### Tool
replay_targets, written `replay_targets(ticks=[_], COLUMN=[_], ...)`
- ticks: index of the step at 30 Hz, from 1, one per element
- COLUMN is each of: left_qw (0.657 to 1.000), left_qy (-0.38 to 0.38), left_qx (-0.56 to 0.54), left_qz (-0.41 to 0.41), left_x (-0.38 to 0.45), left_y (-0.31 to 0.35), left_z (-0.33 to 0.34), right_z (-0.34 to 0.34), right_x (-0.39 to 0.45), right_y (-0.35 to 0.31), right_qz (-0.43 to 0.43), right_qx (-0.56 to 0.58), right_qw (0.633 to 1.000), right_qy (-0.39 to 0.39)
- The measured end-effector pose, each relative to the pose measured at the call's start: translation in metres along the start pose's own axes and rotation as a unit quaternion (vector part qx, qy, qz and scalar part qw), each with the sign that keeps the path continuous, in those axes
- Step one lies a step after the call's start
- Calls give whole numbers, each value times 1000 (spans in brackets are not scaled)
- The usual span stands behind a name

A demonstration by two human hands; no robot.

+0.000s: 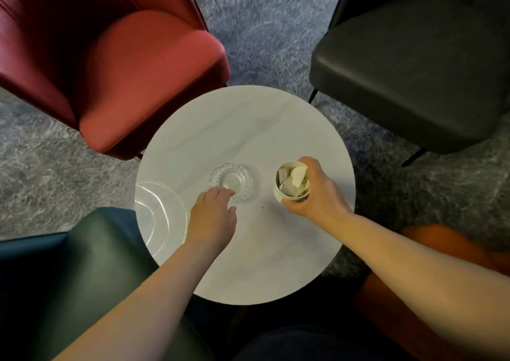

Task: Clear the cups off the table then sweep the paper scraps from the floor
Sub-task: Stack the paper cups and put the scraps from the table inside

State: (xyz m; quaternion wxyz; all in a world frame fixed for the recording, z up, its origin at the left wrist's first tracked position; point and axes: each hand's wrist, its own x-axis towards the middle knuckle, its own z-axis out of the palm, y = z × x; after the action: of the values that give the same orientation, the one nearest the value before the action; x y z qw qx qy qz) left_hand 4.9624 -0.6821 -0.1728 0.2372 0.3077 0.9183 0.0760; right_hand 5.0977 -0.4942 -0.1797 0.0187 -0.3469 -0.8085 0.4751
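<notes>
We see one cream paper cup [292,182] standing upright on the right part of the round white table [248,129], its mouth open toward us. It is stuffed with crumpled white paper scraps [295,180] that reach up to the rim. Our right hand [313,192] grips it from the right side, fingers wrapped round its wall and thumb at the near edge. We cannot tell whether its base still touches the tabletop. It sits just right of a clear glass dish [234,180].
</notes>
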Motion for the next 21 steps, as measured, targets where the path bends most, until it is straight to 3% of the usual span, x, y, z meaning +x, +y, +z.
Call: replay_targets(ticks=[11, 21], left_qw=[992, 991], left_qy=[1, 14], left_qx=[114, 130], left_qz=[61, -3], left_x=[16, 69], left_y=[9, 71], left_z=[-41, -52], right_z=[-43, -110], right_x=[2, 88], right_y=[-39, -43], right_qz=[-2, -54], right_qx=[-35, 6], right_qw=[997, 998], right_qy=[66, 19])
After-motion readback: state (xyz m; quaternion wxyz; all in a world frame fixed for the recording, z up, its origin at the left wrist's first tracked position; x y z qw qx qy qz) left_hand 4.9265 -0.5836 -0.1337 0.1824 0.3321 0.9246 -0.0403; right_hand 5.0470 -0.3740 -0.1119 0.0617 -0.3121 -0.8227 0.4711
